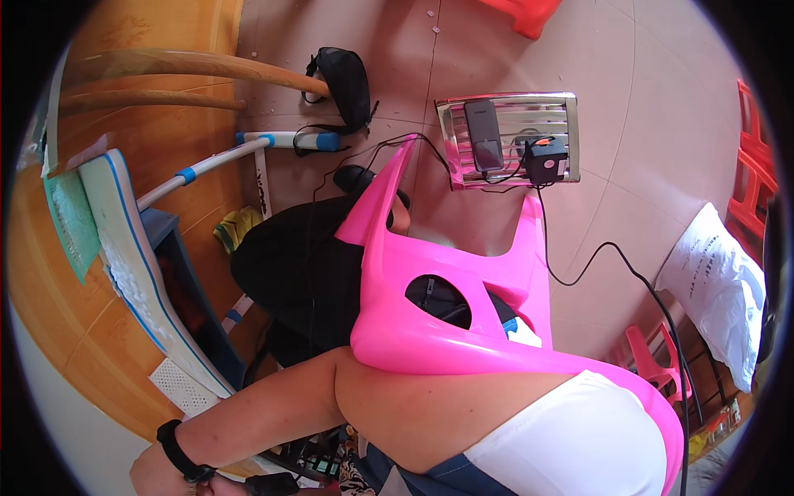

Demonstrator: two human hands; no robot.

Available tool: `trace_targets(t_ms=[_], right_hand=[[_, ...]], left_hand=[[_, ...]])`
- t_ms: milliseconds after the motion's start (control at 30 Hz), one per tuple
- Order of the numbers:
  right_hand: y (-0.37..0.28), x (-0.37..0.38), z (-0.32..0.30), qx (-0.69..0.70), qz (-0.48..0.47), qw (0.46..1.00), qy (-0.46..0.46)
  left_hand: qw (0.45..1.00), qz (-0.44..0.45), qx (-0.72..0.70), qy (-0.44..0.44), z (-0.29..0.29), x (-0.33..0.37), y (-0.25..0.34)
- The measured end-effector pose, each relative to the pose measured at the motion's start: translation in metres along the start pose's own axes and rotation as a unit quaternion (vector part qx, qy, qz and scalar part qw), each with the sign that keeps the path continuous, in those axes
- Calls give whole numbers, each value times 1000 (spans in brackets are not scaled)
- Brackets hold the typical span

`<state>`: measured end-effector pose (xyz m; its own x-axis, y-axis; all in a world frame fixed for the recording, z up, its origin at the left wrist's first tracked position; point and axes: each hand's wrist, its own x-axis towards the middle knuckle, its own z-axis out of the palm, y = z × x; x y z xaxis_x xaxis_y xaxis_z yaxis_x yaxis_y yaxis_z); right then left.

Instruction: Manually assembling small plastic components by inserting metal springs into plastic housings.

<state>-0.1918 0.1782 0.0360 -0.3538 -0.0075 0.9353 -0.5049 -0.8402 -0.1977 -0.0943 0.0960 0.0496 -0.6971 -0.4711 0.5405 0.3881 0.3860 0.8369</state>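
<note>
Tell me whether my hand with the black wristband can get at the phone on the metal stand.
Probably not: the hand is at the picture's lower left, with the pink chair between it and the phone.

We're getting blazing pink on the plastic chair point(438, 351), white on the sleeve point(579, 438), black on the wristband point(175, 450), blue bands ringing the white pole point(223, 158), silvery stripes across the metal rack point(529, 109), dark print on the white bag point(713, 285), honey-orange on the wall point(103, 331)
</note>
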Motion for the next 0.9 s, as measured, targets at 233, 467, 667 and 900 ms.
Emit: trace_targets(t_ms=[233, 467, 667, 900], right_hand=[[4, 2, 3, -3, -17, 1000, 5], [9, 2, 6, 24, 65, 995, -77], [4, -1, 1, 23, -9, 1000, 13], [-2, -1, -1, 28, -5, 1000, -1]], left_hand=[[1000, 0, 4, 0, 0, 0, -2], [1000, 0, 5, 1, 1, 0, -6], [1000, 2, 12, 2, -1, 1, -5], [1000, 5, 19, 4, -4, 1, -4]])
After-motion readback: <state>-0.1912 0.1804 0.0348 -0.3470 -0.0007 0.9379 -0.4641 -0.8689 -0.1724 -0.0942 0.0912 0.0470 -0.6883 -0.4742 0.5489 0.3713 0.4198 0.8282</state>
